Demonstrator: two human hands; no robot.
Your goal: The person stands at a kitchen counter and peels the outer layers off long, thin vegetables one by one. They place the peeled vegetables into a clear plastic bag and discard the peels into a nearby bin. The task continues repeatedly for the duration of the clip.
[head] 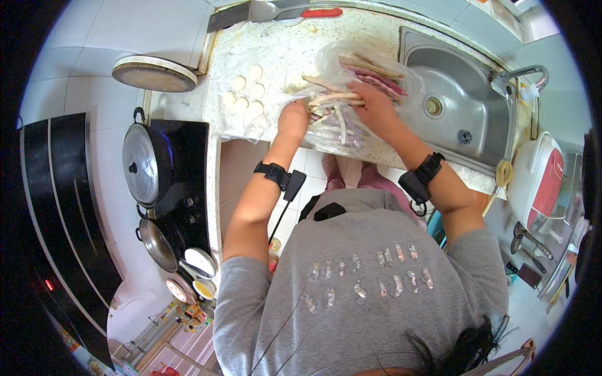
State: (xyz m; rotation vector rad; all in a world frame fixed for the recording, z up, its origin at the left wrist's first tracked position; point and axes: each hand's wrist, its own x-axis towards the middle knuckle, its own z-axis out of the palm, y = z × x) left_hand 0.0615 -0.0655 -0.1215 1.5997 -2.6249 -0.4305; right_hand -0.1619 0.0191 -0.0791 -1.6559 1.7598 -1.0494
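My right hand (376,107) grips a few long pale bean pods (336,97) over a clear plastic bag. My left hand (294,118) is closed at the left ends of these pods, its fingertips partly hidden. Beneath and between both hands, pale and purple bean pods (342,123) lie in the plastic near the counter's front edge. Farther back, a bundle of purple-red and tan bean pods (374,75) rests in another part of the clear plastic (329,49). Several round white dough pieces (255,90) sit on a plastic sheet left of my left hand.
To the right is a steel sink (458,84) with a faucet (526,75). A lidded pan (140,164) stands on the black stove (181,174) at left, blue flame showing beside it. A red-handled knife (322,12) and a ladle (263,10) lie along the back wall.
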